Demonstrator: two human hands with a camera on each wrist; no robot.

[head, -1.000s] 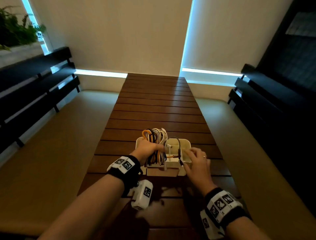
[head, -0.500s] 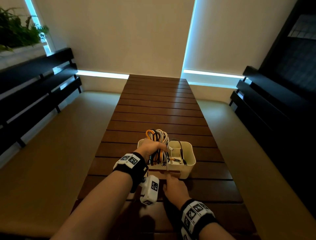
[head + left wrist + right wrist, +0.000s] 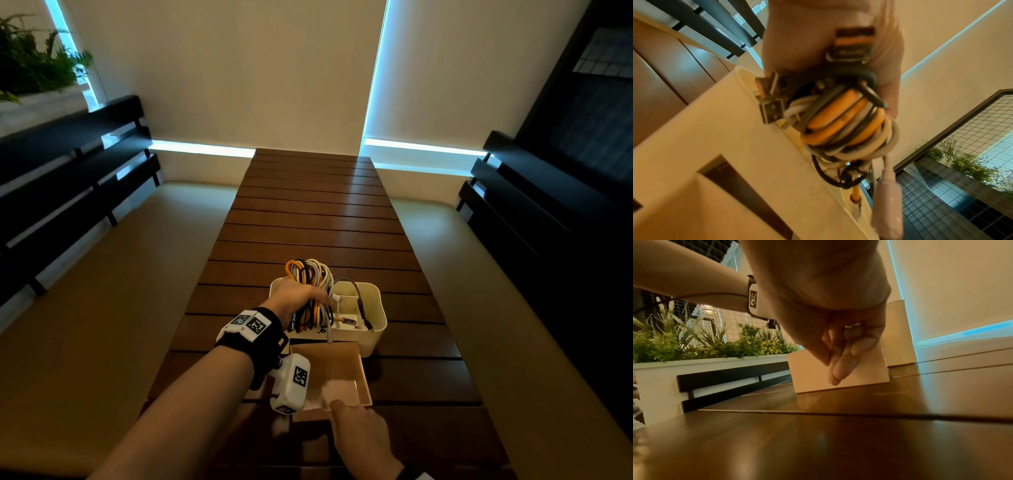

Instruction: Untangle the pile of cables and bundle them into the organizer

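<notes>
L hand (image 3: 296,297) fingers grip upright cable bundle (image 3: 310,291) right over organizer (image 3: 371,310); R hand (image 3: 363,435) fingers pinch its drawer (image 3: 329,373), nearer the person.

The organizer (image 3: 371,339) stands on the desk (image 3: 318,219). A small tray (image 3: 356,373) lies just before it, nearer the person. Benches (image 3: 68,171) run along both sides of the desk.

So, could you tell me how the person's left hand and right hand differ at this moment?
The left hand is raised over the organizer, while the right hand sits low near the table. The left hand grips the cable bundle; the right hand's fingers meet at the near wall of the small tray, hold unclear.
</notes>
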